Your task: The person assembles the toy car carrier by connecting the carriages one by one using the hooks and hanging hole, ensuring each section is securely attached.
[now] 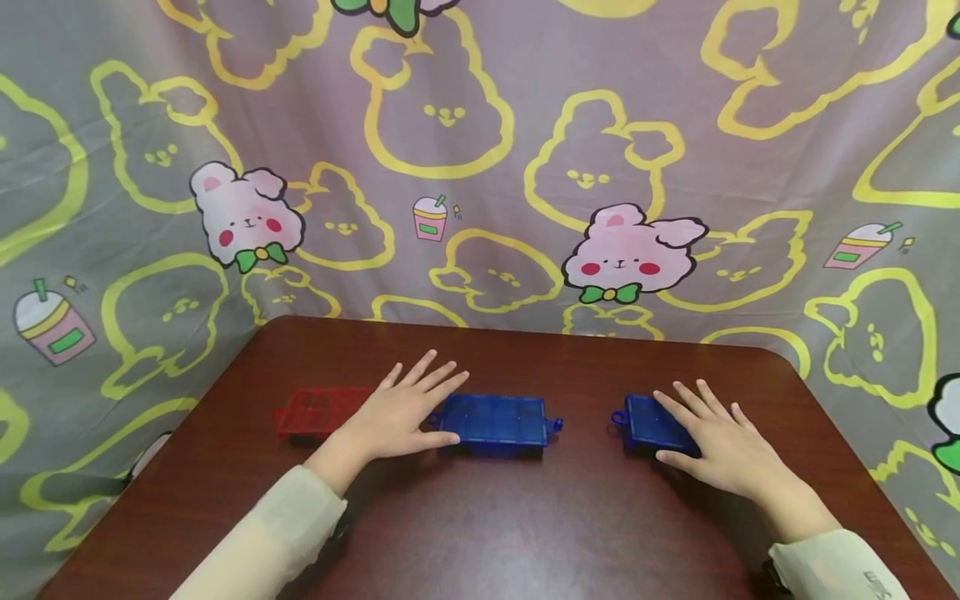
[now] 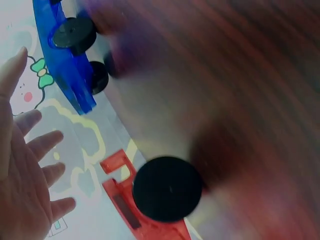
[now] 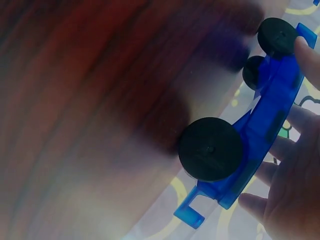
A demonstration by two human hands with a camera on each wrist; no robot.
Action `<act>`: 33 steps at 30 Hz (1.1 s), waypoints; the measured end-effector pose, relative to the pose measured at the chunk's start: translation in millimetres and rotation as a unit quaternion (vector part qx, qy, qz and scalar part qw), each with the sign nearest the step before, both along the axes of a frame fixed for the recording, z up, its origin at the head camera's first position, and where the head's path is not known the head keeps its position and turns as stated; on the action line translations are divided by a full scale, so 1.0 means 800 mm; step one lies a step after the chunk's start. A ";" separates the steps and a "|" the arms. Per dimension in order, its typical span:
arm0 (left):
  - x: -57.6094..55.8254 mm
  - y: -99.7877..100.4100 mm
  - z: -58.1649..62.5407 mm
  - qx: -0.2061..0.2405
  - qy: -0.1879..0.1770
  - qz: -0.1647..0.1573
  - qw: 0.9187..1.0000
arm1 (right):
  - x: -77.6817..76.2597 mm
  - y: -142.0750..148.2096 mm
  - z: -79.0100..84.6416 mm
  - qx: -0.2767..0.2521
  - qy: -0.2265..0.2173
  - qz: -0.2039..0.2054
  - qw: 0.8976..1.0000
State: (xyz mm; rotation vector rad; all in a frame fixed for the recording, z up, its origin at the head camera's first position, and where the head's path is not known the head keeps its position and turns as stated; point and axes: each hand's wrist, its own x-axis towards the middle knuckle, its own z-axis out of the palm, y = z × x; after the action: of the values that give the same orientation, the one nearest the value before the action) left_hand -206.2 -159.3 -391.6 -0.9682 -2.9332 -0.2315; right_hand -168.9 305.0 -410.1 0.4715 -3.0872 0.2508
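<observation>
Pale sleeves (image 1: 262, 533), 1 on each arm, sit nearest the head camera; behind everything hangs a patterned cloth (image 1: 510, 200); below it spreads a dark, glossy brown table (image 1: 600, 533), which bears 3 flat toy wagons in a row. At the left is a red wagon (image 1: 322, 404); next comes a middle blue wagon (image 1: 495, 419); well apart from it — toward the right — lies a far-right blue wagon (image 1: 643, 417); all 3 look like translucent hard plastic, so each should prove light and stiff, rather slippery under dry fingertips; its 2 long sides, pinched across the body, seem the surest hold.

Over the row are 2 hands; the left hand (image 1: 397, 421) is above the facing ends of the red wagon and middle blue wagon, the right hand (image 1: 727, 450) above the far-right blue wagon; on both, the fingers (image 1: 418, 369) are straight and fanned wide, gripping nothing; each thumb (image 1: 442, 439) shows close to a blue wagon's near edge; whether any fingertip touches plastic I cannot tell.

Black wheels (image 2: 167, 189) probably let the wagons roll at a light push; smallest are the couplings — a hook (image 1: 555, 426) on the middle blue wagon and a ring (image 1: 617, 417) on the far-right blue wagon, unlinked; these thin parts look likeliest to snap.
</observation>
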 end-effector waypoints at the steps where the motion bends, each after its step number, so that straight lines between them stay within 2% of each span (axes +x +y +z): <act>1: 0.000 0.002 -0.001 -0.001 -0.005 -0.004 1.000 | 0.000 -0.001 0.000 0.001 -0.001 0.001 1.000; 15: -0.006 0.016 -0.006 0.004 -0.050 -0.052 0.997 | -0.005 -0.004 0.002 0.012 0.026 0.042 0.999; 20: -0.007 0.019 -0.007 -0.002 -0.061 -0.056 0.997 | -0.005 -0.003 0.002 0.003 0.028 0.052 0.998; 26: -0.007 0.022 -0.004 -0.003 -0.067 -0.055 0.996 | -0.004 -0.003 0.002 -0.008 0.017 0.045 0.999; 33: -0.008 0.022 -0.001 0.003 -0.074 -0.050 0.996 | -0.003 -0.005 0.003 -0.014 0.027 0.051 0.998</act>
State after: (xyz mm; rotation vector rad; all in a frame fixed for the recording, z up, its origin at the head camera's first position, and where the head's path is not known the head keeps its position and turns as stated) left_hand -212.3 -141.6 -392.6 -1.1466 -3.0158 -0.3298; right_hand -171.7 300.7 -407.4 0.6264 -3.0075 0.2781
